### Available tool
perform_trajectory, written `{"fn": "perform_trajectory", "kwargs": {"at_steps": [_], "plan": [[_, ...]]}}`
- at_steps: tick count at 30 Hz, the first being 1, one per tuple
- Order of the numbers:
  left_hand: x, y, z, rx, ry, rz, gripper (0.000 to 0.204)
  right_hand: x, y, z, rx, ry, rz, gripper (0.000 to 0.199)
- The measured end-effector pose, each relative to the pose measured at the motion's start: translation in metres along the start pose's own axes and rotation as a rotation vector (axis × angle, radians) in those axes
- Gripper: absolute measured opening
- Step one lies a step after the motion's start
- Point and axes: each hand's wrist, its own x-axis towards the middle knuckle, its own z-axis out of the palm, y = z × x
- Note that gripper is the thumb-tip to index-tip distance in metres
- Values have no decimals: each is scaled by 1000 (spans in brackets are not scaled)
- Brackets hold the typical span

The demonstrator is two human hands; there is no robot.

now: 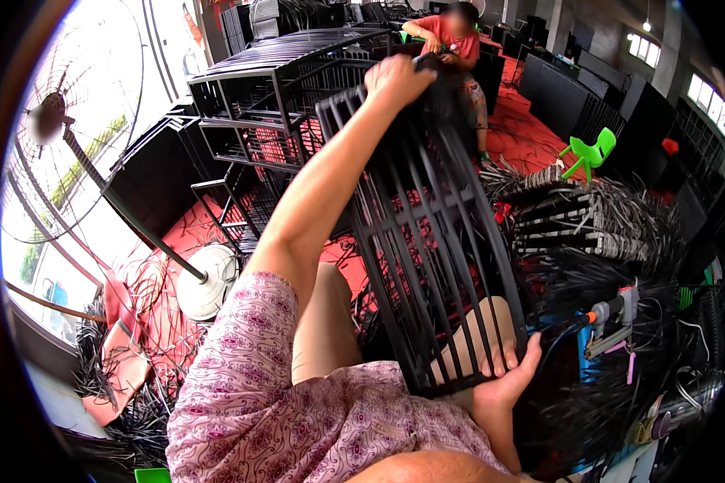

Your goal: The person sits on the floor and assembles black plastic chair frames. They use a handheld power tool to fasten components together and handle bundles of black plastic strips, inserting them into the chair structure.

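A black slatted frame (pixel 431 211) tilts across my lap, its long bars running from the far end down toward me. My left hand (pixel 396 80) is closed over its far end, with that arm stretched out along the frame's left side. Down at the near right corner, my right hand (pixel 507 382) grips the edge, fingers over the bottom rail and thumb up along the outside. Between the slats my knee and the red floor show through. Loose dark strips lie around the frame on the right.
Stacked black metal frames (pixel 286 60) stand far left, near a pedestal fan (pixel 48 121). A person in a red shirt (pixel 453 40) sits ahead. At right are a green chair (pixel 592 151), bundled strips (pixel 568 221) and an air tool with a hose (pixel 616 314). Red sheeting (pixel 511 121) covers the floor.
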Motion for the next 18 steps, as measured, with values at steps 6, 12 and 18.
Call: {"fn": "perform_trajectory", "kwargs": {"at_steps": [6,12,18], "plan": [[-2,46,8,15,76,204,43,57,43,-20,154,-280,100,25],[-33,24,87,46,102,473,46,74,136,-90,281,-25,682,43],[-32,11,94,19,203,528,46,60,127,-96,125,-96,690,44]]}}
